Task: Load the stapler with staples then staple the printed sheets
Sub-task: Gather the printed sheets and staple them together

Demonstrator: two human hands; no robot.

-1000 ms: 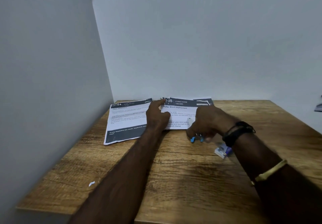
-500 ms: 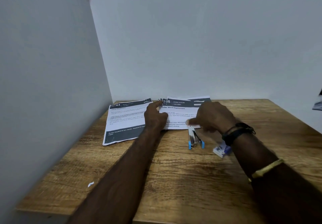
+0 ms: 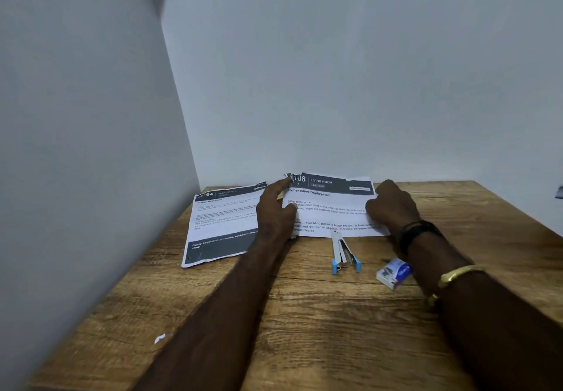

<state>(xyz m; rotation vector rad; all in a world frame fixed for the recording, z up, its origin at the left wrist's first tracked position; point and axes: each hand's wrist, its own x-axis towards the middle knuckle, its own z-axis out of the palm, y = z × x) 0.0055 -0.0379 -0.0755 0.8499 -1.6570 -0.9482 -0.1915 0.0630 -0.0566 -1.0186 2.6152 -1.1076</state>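
Two pale walls meet in a corner behind a wooden table (image 3: 304,329) that fills the lower half of the view. Two printed sheets lie flat at its far side. The left sheet (image 3: 225,223), headed 64, is angled toward the left wall. The right sheet (image 3: 332,208), headed 108 Living Room, lies just beside it and looks to be on top of other paper. Both forearms reach in from the near edge. The left hand (image 3: 275,214) rests across the gap between the two sheets, its fingers fairly straight and its index finger stretched to the right sheet's crumpled top left corner. The right hand (image 3: 393,205), with a black wristband (image 3: 417,232) and a gold bangle (image 3: 460,273) on its arm, sits knuckles up on that sheet's right edge. Its fingers are bent down onto the paper, and whether they pinch it cannot be told. The stapler (image 3: 344,252) lies loose on the table between the forearms, its nose at the right sheet's near edge and its blue-tipped end toward the person. A small staple box (image 3: 393,273) lies just right of it, against the right forearm. A white paper scrap (image 3: 159,338) lies well apart, near the left wall.
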